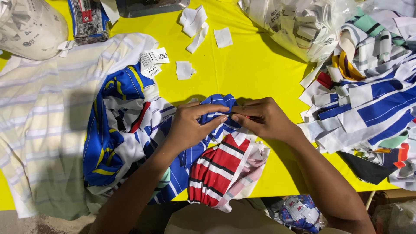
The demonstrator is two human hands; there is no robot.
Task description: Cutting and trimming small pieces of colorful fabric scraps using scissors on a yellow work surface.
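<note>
- Left hand (188, 125) pinches a fold of the blue-striped cloth (219, 108) between thumb and forefinger, clenched on the fabric.
- Right hand (264, 119) is curled closed just beside it, fingertips meeting the left's at the fold. A thin red thing shows inside the fist; too hidden to tell what it is.
- The fold sits between the two hands, at mid-table, directly ahead of the person.
- Fold's long axis runs roughly left-right, in line with both sets of fingertips.
- Rest of the blue cloth trails down and left under the left forearm, onto the blue-and-yellow bundle (108, 143).
- Red-striped piece (216, 171) lies just below the hands, nearer the body, touching the blue cloth.
- Both hands are equally close to the fold; the left covers more of it, the right only meets its tip.
- Yellow table (251, 65) beyond the hands carries white scraps (195, 21) and a tag (152, 60), well apart from the grip.
- Heap of cut strips (372, 95) lies to the right, near the right wrist but not touching the hand.
- Pale striped shirt (43, 121) is spread at far left.
</note>
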